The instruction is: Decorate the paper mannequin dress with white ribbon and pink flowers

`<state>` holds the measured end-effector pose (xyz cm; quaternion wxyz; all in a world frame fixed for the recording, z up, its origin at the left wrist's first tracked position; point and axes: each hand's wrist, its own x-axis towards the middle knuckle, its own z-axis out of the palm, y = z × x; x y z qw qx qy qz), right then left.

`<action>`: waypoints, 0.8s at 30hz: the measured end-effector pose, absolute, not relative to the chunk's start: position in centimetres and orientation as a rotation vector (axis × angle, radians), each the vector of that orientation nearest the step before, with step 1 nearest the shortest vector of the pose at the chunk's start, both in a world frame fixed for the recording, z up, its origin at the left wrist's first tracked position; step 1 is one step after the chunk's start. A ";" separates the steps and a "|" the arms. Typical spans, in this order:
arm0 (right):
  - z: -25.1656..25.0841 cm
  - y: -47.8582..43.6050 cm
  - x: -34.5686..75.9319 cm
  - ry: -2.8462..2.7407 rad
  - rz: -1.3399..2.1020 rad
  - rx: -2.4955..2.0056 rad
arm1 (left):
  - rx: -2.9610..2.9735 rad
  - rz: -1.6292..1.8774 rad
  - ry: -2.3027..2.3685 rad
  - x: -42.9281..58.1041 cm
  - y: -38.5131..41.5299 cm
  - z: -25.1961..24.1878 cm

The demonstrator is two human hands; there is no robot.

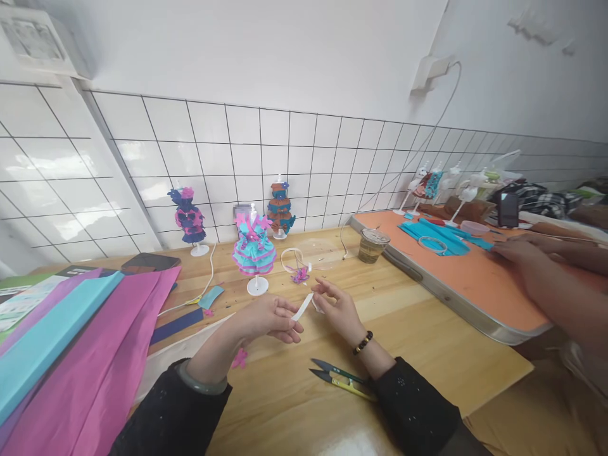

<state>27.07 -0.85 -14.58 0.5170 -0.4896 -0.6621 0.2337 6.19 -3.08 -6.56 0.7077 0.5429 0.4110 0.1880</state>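
A short white strip stretches between my two hands above the wooden table. One end is pinched in my left hand, fingers closed. My right hand pinches the other end, where a bit of white shows under the fingers. Just beyond them stands a small dress form in a ruffled turquoise and pink dress. A pink and purple paper flower lies behind my hands. Yellow and green thread snips rest beside my right forearm, and a pink flower cutout is near my left wrist.
Pink crepe paper and a turquoise sheet cover the left side. Two more dressed forms stand at the back. A cup of liquid sits near an orange folding table, where another person's hands work.
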 end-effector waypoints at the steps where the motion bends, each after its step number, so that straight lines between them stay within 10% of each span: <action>1: -14.7 -0.7 27.1 -1.558 0.614 -1.184 | 1.203 0.396 0.912 6.2 -3.1 -6.7; 24: -11.4 -4.7 25.4 -1.916 0.072 -0.840 | 1.177 0.570 0.885 7.3 -2.9 -7.0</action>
